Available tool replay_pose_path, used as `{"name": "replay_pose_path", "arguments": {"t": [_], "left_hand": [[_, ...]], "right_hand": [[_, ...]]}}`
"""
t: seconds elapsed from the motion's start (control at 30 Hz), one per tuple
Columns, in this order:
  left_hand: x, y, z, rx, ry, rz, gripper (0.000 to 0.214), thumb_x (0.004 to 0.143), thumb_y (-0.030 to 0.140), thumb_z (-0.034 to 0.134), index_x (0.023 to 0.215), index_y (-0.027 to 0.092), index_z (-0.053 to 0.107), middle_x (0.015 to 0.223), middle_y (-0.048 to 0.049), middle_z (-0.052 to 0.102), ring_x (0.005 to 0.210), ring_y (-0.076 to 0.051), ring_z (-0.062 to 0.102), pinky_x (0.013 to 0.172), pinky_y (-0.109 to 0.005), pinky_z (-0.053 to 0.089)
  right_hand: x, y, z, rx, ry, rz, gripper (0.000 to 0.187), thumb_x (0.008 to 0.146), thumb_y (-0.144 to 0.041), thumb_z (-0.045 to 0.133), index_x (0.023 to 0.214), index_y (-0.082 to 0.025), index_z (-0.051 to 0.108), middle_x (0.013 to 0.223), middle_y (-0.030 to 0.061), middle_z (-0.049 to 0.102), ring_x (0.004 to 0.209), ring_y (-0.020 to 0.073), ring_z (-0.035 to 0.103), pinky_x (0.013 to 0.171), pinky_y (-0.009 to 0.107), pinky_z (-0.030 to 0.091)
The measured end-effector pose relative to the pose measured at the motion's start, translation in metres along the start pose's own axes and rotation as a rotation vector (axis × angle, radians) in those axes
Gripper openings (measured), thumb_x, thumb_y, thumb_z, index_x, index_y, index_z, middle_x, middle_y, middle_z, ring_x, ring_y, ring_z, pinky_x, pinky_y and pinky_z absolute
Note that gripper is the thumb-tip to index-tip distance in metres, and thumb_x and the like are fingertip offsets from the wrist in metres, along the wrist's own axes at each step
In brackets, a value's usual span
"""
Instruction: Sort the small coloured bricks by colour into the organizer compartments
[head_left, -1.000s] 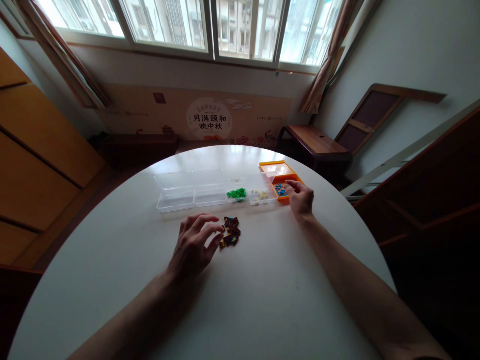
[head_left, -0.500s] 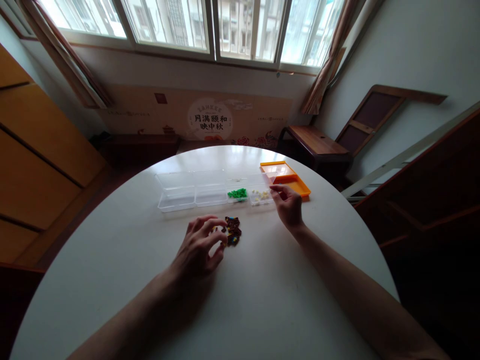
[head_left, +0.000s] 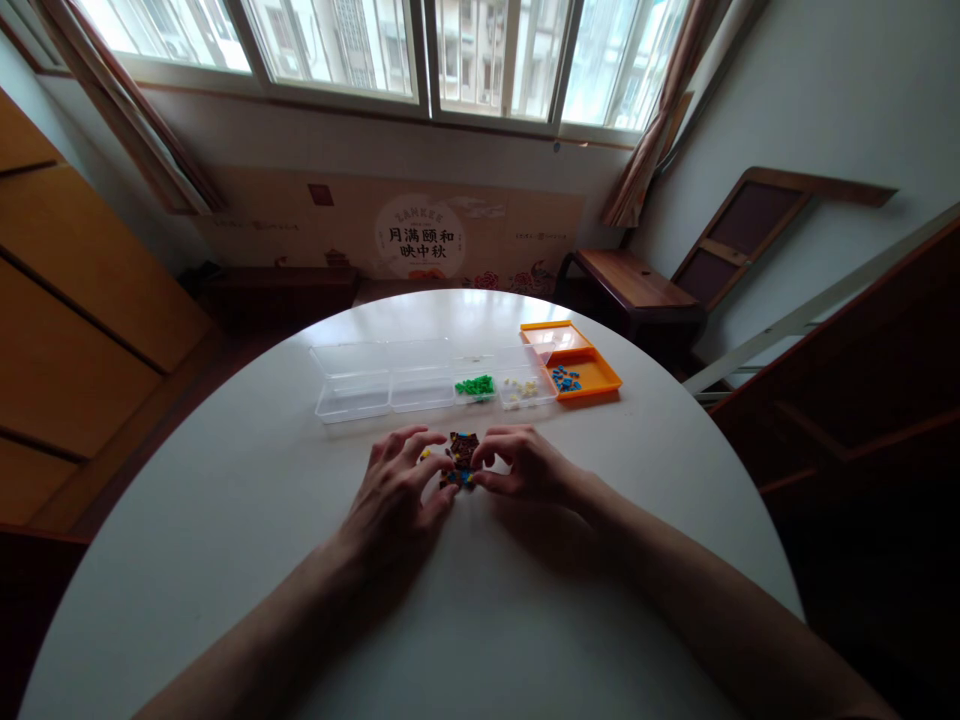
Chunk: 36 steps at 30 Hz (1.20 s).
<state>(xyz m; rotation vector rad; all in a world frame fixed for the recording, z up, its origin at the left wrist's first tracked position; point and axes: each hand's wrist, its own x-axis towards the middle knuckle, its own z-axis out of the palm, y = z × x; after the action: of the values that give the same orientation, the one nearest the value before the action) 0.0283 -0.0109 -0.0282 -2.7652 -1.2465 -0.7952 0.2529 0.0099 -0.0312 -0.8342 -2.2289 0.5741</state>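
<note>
A small pile of dark brown, blue and yellow pieces (head_left: pixel 460 455) lies on the round white table (head_left: pixel 525 620). Both hands meet at it. My left hand (head_left: pixel 396 492) rests on the table at the pile's left edge, fingers bent and spread, fingertips touching the pieces. My right hand (head_left: pixel 525 468) sits at the pile's right edge with thumb and fingers pinched together; what the pinch holds is too small to make out.
Behind the pile stands a row of clear boxes (head_left: pixel 352 385); one holds green pieces (head_left: pixel 474 386), another white pieces (head_left: pixel 521 390). An orange tray (head_left: pixel 596 372) with blue pieces (head_left: pixel 564 378) ends the row at right. A wooden bench (head_left: pixel 630 285) stands beyond the table.
My right hand has come back from the orange tray, leftward and nearer, to the pile. My left hand has closed in slightly on the pile's left side.
</note>
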Motion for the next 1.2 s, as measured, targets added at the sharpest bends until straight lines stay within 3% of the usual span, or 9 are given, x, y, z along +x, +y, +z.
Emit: {"name": "replay_pose_path", "arguments": {"t": [0.17, 0.5, 0.8, 0.97, 1.2], "left_hand": [[0.000, -0.002, 0.003, 0.025, 0.034, 0.010, 0.008, 0.084, 0.024, 0.061, 0.088, 0.024, 0.068, 0.117, -0.0066, 0.062, 0.118, -0.029, 0.048, 0.097, -0.048, 0.039], [0.001, -0.001, 0.002, 0.008, 0.027, 0.019, 0.009, 0.086, 0.020, 0.059, 0.084, 0.023, 0.067, 0.115, -0.0049, 0.065, 0.118, -0.027, 0.049, 0.098, -0.047, 0.037], [0.006, 0.001, -0.002, -0.034, 0.270, 0.140, 0.007, 0.084, 0.017, 0.065, 0.085, 0.024, 0.066, 0.103, -0.0025, 0.068, 0.109, -0.022, 0.055, 0.090, -0.037, 0.041], [0.007, 0.002, -0.003, -0.046, 0.285, 0.143, 0.008, 0.083, 0.018, 0.067, 0.085, 0.025, 0.065, 0.100, -0.0016, 0.069, 0.107, -0.022, 0.056, 0.089, -0.036, 0.042], [0.007, 0.000, -0.003, -0.037, 0.294, 0.153, 0.007, 0.081, 0.021, 0.069, 0.078, 0.024, 0.064, 0.097, -0.0012, 0.069, 0.105, -0.021, 0.057, 0.088, -0.036, 0.041]], "right_hand": [[0.000, -0.005, 0.007, -0.056, -0.106, -0.049, 0.007, 0.076, -0.021, 0.068, 0.082, -0.019, 0.066, 0.092, 0.0038, 0.069, 0.075, 0.0135, 0.062, 0.067, 0.021, 0.044], [-0.001, -0.002, 0.008, -0.085, -0.070, -0.011, 0.007, 0.075, -0.015, 0.066, 0.081, -0.019, 0.067, 0.087, 0.0026, 0.068, 0.072, 0.0126, 0.060, 0.065, 0.020, 0.042], [0.006, -0.011, 0.009, 0.175, -0.015, 0.051, 0.009, 0.081, -0.018, 0.062, 0.083, -0.017, 0.071, 0.082, 0.0026, 0.068, 0.066, 0.0103, 0.059, 0.063, 0.020, 0.045], [0.007, -0.012, 0.009, 0.341, -0.045, 0.091, 0.015, 0.082, -0.016, 0.058, 0.088, -0.016, 0.072, 0.084, 0.0047, 0.069, 0.070, 0.0125, 0.061, 0.063, 0.022, 0.047], [0.007, -0.013, 0.009, 0.323, -0.015, 0.100, 0.010, 0.080, -0.020, 0.063, 0.083, -0.017, 0.072, 0.075, 0.0017, 0.068, 0.060, 0.0090, 0.053, 0.057, 0.019, 0.042]]}}
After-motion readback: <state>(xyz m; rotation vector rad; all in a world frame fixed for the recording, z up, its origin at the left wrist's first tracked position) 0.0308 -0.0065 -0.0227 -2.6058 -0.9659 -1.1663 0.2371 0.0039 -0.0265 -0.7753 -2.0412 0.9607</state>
